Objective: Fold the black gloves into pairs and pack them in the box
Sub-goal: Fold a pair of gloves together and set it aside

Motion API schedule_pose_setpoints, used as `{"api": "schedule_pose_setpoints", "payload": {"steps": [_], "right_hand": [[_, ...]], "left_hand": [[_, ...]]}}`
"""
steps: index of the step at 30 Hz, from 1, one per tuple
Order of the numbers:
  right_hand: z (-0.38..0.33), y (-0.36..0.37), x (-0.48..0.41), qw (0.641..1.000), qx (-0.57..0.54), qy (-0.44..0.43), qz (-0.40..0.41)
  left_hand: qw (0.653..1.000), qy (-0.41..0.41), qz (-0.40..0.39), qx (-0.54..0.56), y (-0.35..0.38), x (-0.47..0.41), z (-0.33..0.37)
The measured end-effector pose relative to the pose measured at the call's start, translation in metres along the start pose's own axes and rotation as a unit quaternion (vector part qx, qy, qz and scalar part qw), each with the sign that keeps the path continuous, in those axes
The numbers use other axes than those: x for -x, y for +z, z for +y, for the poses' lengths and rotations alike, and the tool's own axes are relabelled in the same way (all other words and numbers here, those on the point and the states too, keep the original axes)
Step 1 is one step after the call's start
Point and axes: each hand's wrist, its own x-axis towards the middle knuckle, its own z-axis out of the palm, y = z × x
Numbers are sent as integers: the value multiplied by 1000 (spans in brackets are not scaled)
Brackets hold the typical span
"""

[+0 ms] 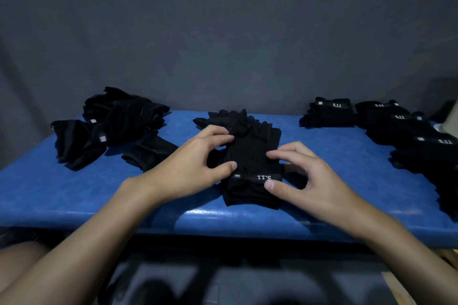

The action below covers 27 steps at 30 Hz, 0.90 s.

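Observation:
A pair of black gloves lies stacked in the middle of the blue table, with the "5.11" wrist strap toward me. My left hand grips the stack's left edge, fingers curled over the upper part and thumb against the side. My right hand pinches the right side near the strap, thumb on the strap's end and fingertips on the glove's back. A heap of loose black gloves sits at the left. Folded glove pairs lie at the back right.
More folded pairs run along the table's right side toward the front. A pale, box-like edge shows at the far right, mostly cut off. A grey cloth backdrop hangs behind the table.

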Motion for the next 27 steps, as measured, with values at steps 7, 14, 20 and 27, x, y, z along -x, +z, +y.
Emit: {"api": "schedule_pose_setpoints", "payload": {"steps": [7, 14, 20, 27], "right_hand": [[3, 3, -2, 998, 34, 44, 36], [15, 5, -6, 996, 71, 24, 49], [14, 7, -5, 993, 103, 45, -19], [11, 8, -5, 994, 102, 35, -34]], "left_hand": [[1000, 5, -14, 5, 1, 0, -1], [1000, 2, -16, 15, 1, 0, -4], [999, 15, -32, 24, 2, 1, 3], [997, -6, -82, -2, 2, 2, 2]]}}
